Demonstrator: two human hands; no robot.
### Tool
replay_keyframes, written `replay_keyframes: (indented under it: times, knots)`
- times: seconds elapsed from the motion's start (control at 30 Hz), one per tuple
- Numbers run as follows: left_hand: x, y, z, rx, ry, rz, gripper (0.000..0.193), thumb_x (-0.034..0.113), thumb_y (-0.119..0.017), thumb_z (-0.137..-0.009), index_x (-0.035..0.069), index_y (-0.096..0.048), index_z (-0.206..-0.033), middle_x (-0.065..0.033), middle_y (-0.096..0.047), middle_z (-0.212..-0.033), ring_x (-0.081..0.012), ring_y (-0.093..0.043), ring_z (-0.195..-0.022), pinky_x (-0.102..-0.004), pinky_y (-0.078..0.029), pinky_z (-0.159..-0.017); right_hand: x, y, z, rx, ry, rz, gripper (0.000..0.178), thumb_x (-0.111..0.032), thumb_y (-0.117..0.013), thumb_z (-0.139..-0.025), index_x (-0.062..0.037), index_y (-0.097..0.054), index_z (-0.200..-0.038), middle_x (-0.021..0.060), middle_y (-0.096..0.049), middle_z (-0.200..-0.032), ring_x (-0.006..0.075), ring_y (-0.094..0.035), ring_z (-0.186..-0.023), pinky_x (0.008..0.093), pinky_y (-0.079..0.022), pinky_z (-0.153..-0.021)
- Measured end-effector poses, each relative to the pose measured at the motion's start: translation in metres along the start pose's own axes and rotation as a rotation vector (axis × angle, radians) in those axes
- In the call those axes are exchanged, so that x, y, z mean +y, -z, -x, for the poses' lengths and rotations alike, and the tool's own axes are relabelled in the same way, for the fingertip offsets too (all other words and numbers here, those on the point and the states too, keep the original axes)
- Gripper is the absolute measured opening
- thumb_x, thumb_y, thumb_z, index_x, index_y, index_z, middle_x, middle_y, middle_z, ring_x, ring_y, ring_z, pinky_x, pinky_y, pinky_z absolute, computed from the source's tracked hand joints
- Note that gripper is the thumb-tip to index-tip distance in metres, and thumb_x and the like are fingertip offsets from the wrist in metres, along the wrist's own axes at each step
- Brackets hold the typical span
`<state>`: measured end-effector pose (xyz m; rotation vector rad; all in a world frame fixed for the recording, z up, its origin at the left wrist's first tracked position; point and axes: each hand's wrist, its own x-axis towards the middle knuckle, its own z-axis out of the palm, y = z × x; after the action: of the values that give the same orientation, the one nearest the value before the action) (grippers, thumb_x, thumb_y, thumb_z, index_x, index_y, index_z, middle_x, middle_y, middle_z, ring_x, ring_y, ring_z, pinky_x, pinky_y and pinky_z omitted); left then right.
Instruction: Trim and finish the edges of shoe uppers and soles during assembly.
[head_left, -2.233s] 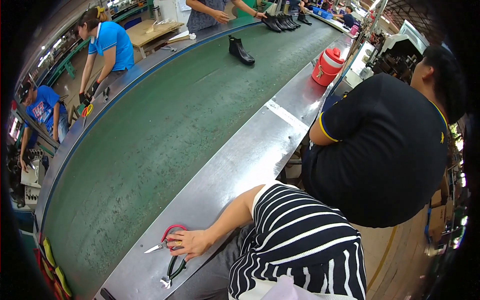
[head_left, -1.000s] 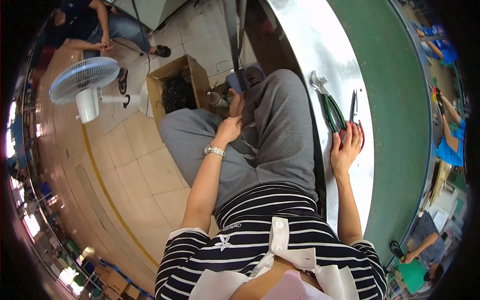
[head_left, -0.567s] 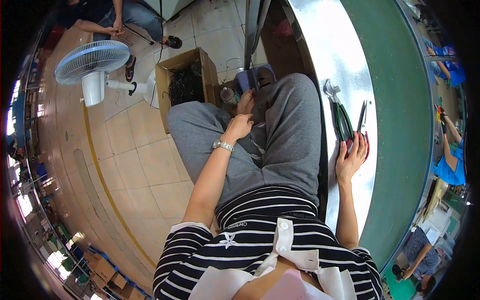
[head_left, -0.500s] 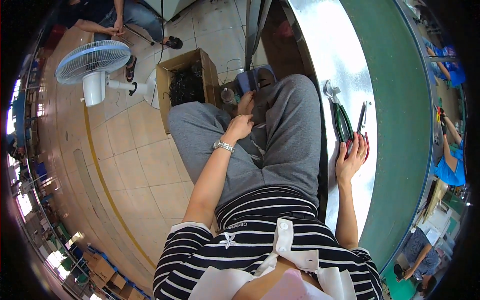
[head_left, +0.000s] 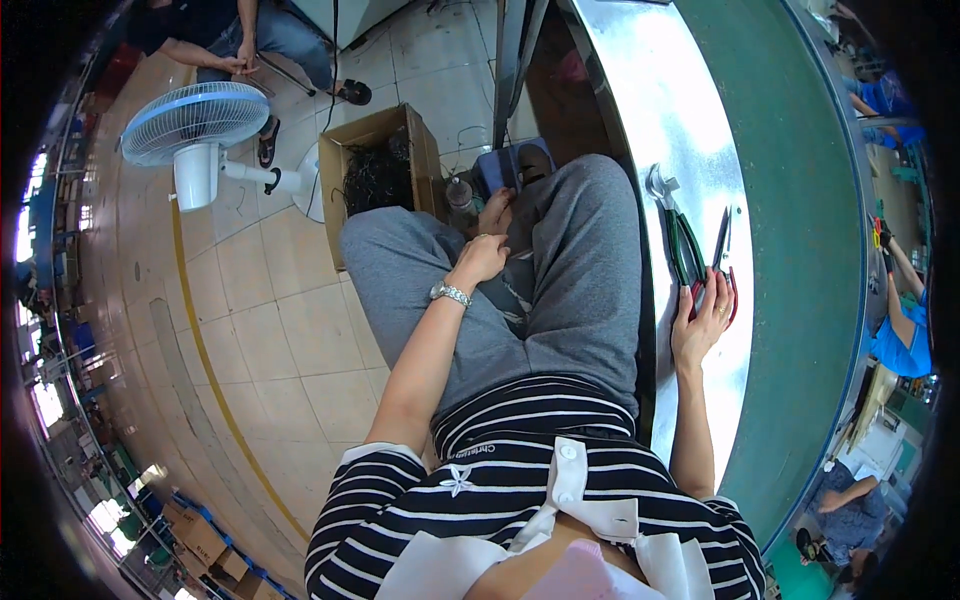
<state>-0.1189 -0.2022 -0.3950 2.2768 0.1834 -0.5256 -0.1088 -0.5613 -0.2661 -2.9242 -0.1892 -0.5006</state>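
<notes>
My left hand (head_left: 482, 260), with a metal watch (head_left: 450, 292) at the wrist, lies over my left inner thigh, fingers loosely stretched and holding nothing. On the shiny metal ledge (head_left: 690, 130) to my right rests my right hand (head_left: 703, 322), fingers extended and slightly apart. Its fingertips touch the red handles of a pair of scissors (head_left: 723, 245) and reach the lower ends of green-handled cutters (head_left: 681, 235). Both tools lie flat, blades pointing away from me. The fingers cover part of the handles, and neither tool is lifted.
A green belt (head_left: 800, 280) runs beyond the ledge. An open cardboard box (head_left: 427, 165) of black tangled strands stands by my left knee, near a bottle (head_left: 459, 193). Farther left are a standing fan (head_left: 196, 170) and a seated person (head_left: 290, 45). Other people work across the belt.
The view has shifted slightly, so the fan and box appear a little farther right. Both my hands and the tools stay in place. A person at far lower right has moved an arm.
</notes>
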Motion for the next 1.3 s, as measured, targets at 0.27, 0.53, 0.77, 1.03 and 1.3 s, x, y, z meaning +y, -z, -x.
replay_keyframes:
  times: [0.27, 0.53, 0.77, 1.03, 1.3]
  knots:
    - [-0.001, -0.001, 0.001, 0.007, 0.005, 0.002, 0.034, 0.022, -0.052, -0.087, 0.002, -0.062, -0.112, -0.0235, -0.062, -0.106, -0.0384, -0.059, -0.101, -0.0426, -0.046, -0.088, -0.001, 0.001, 0.0, -0.008, -0.004, 0.016, 0.044, -0.025, -0.056, -0.09, -0.0089, -0.049, -0.13, 0.0168, -0.047, -0.13, 0.0365, -0.038, -0.125, 0.0473, -0.027, -0.106]
    - [0.004, 0.003, 0.002, -0.01, 0.018, -0.018, 0.035, 0.023, -0.052, -0.087, 0.003, -0.062, -0.115, -0.0227, -0.062, -0.108, -0.0378, -0.059, -0.102, -0.0417, -0.046, -0.09, 0.003, -0.002, 0.001, -0.02, -0.03, -0.006, 0.045, -0.029, -0.058, -0.089, -0.0123, -0.049, -0.131, 0.0141, -0.045, -0.133, 0.0357, -0.035, -0.128, 0.0484, -0.027, -0.107]
    - [0.013, 0.009, 0.005, -0.037, 0.044, -0.007, 0.036, 0.021, -0.052, -0.086, 0.001, -0.061, -0.114, -0.0244, -0.061, -0.11, -0.0364, -0.057, -0.106, -0.042, -0.044, -0.094, -0.002, 0.002, 0.0, -0.022, -0.019, 0.016, 0.044, -0.026, -0.055, -0.091, -0.0095, -0.048, -0.131, 0.0165, -0.046, -0.132, 0.0362, -0.037, -0.126, 0.0478, -0.027, -0.106]
    - [0.01, 0.007, 0.004, -0.052, 0.036, -0.009, 0.036, 0.021, -0.052, -0.086, 0.001, -0.061, -0.115, -0.0242, -0.061, -0.11, -0.0365, -0.057, -0.106, -0.0421, -0.044, -0.094, 0.0, 0.003, 0.002, -0.018, -0.016, 0.014, 0.044, -0.025, -0.056, -0.09, -0.0097, -0.048, -0.131, 0.0167, -0.047, -0.131, 0.0366, -0.037, -0.126, 0.0473, -0.027, -0.106]
    - [-0.002, 0.0, 0.002, -0.024, 0.021, -0.017, 0.037, 0.024, -0.05, -0.088, 0.002, -0.061, -0.115, -0.0232, -0.062, -0.109, -0.0382, -0.058, -0.102, -0.0424, -0.046, -0.089, -0.003, 0.001, 0.001, -0.02, -0.037, 0.009, 0.044, -0.026, -0.056, -0.09, -0.0103, -0.049, -0.131, 0.0163, -0.047, -0.131, 0.0366, -0.037, -0.126, 0.0476, -0.027, -0.106]
